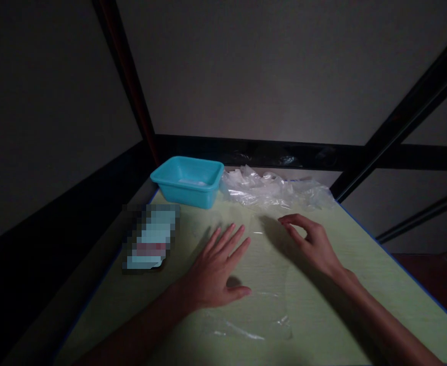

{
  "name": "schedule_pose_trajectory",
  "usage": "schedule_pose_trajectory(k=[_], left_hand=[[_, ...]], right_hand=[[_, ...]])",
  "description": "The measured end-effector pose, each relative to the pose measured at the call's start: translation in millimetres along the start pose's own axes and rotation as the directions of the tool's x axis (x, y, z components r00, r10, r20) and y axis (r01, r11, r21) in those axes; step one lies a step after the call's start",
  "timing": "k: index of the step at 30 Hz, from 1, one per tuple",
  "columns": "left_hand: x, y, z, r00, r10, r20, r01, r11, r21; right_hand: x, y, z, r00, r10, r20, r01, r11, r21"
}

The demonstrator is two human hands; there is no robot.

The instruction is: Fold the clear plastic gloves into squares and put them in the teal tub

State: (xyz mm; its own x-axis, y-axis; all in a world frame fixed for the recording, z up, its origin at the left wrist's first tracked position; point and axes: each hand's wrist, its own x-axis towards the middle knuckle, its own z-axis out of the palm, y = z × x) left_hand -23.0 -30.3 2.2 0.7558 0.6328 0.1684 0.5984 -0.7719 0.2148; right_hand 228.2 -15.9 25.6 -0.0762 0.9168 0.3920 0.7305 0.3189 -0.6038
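Head view: clear plastic (267,287) lies beneath the left hand (217,272), fingers splayed; right hand (317,249), fingertips together, nearby.

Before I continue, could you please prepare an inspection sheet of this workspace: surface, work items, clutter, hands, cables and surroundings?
Surface: pale table with blue edging.
Work items: clear plastic lying flat, creased near the lower end; crumpled plastic pile at the far edge; blue basin beside the pile, something pale inside.
Clutter: pixelated object at the left, details hidden.
Left hand: spread palm down over the flat plastic, contact uncertain.
Right hand: raised, thumb and fingertips close together; whether pinching anything, unclear.
Cables: nothing seen.
Surroundings: grey panels, dark frames.
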Motion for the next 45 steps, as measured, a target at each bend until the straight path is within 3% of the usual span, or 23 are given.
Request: schedule_pose_trajectory(k=[3, 8, 16, 24, 27, 33, 39, 42, 45], left_hand=[[2.7, 7.0, 0.7, 0.998, 0.056, 0.040, -0.053, 0.997, -0.056], [5.2, 12.5, 3.2, 0.985, 0.129, 0.117, -0.117, 0.987, -0.107], [1.8, 12.6, 2.8, 0.972, 0.131, 0.197, -0.108, 0.986, -0.124], [1.0, 10.8, 4.7, 0.973, 0.159, 0.165, -0.135, 0.980, -0.148], [0.7, 10.9, 4.4, 0.974, 0.169, 0.148, -0.148, 0.979, -0.143], [1.6, 11.7, -0.8, 0.970, 0.215, 0.114, -0.201, 0.972, -0.125], [1.6, 12.8, -1.3, 0.974, 0.217, 0.073, -0.205, 0.968, -0.145], [1.2, 12.3, -1.6, 0.975, 0.213, 0.060, -0.202, 0.967, -0.156], [0.8, 11.6, -2.1, 0.976, 0.213, 0.046, -0.203, 0.966, -0.163]], right_hand=[[7.4, 13.0, 7.6, 0.999, -0.030, 0.042, 0.028, 0.999, 0.031], [-0.6, 19.7, 0.4, 0.936, -0.170, 0.309, 0.175, 0.984, 0.012], [-5.0, 22.3, -0.8, 0.894, -0.109, 0.435, 0.148, 0.987, -0.056], [-5.7, 15.5, -1.9, 0.900, -0.021, 0.435, -0.077, 0.975, 0.207], [-5.1, 13.6, -4.8, 0.891, 0.007, 0.454, -0.178, 0.925, 0.335], [-1.0, 12.1, -3.5, 0.890, -0.023, 0.455, -0.257, 0.798, 0.545], [11.9, -2.7, 1.8, 0.874, -0.091, 0.477, -0.282, 0.705, 0.651], [17.7, -6.5, -0.4, 0.865, -0.125, 0.486, -0.257, 0.722, 0.643], [19.3, 3.6, -5.9, 0.920, -0.065, 0.387, -0.186, 0.795, 0.577]])
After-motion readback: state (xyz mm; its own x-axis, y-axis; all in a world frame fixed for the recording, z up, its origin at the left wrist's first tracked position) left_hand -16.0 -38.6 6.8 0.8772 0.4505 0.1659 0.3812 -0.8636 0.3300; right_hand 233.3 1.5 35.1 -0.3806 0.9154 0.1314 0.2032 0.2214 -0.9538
